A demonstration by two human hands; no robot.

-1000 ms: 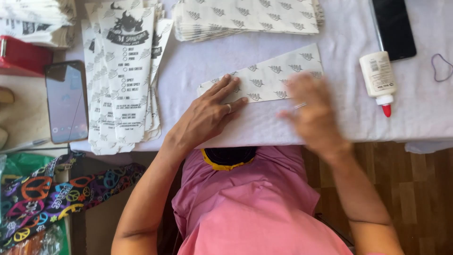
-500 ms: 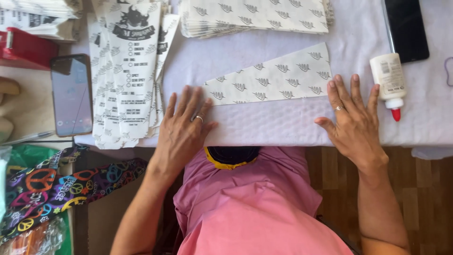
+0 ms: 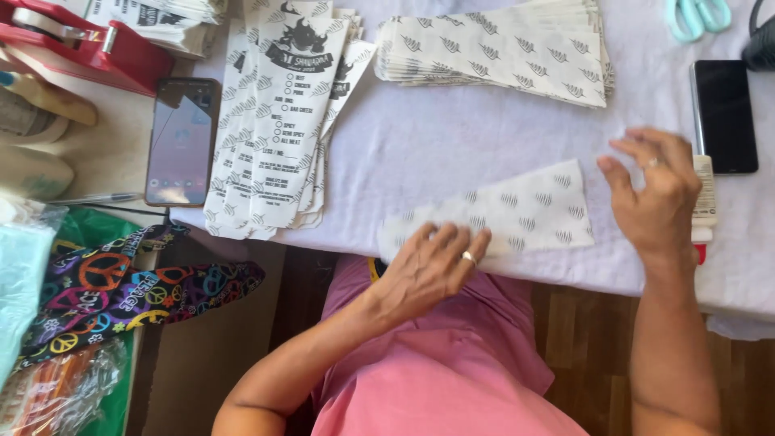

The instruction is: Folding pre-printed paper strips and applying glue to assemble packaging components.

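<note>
Hands flat and gripping nothing, the left hand [image 3: 432,266] presses a thin, floppy patterned paper sheet [image 3: 504,211] at the table's [image 3: 452,145] near edge, the open right hand [image 3: 658,194] touching its right end, likely best lifted by a corner.

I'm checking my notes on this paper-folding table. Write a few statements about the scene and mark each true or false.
1. The left hand rests on the near end of the patterned paper piece. True.
2. The right hand grips the scissors. False: the scissors lie untouched at the far edge; the hand is open beside the glue bottle.
3. A red tape dispenser sits at the far left. True.
4. Both phones are stacked together. False: one phone lies left, the other right.
</note>
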